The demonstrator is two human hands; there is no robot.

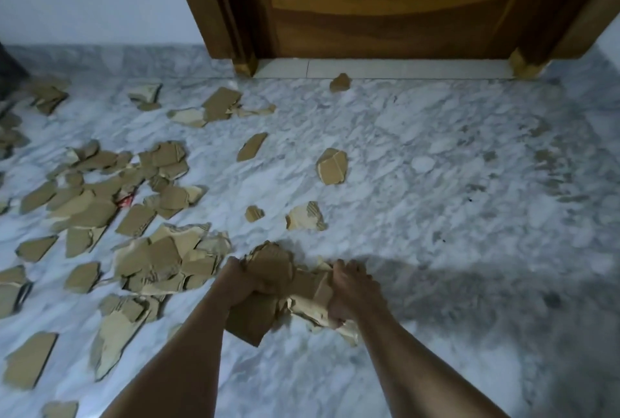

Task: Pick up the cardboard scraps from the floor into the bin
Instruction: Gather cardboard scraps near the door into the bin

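Marble floor (419, 156): torn brown scraps (100, 183).

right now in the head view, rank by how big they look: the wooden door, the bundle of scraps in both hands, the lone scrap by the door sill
1. wooden door, by far the largest.
2. bundle of scraps, gripped by the left hand and right hand.
3. lone scrap by the sill, though it lies farthest from the camera, so it may be bigger than it looks.
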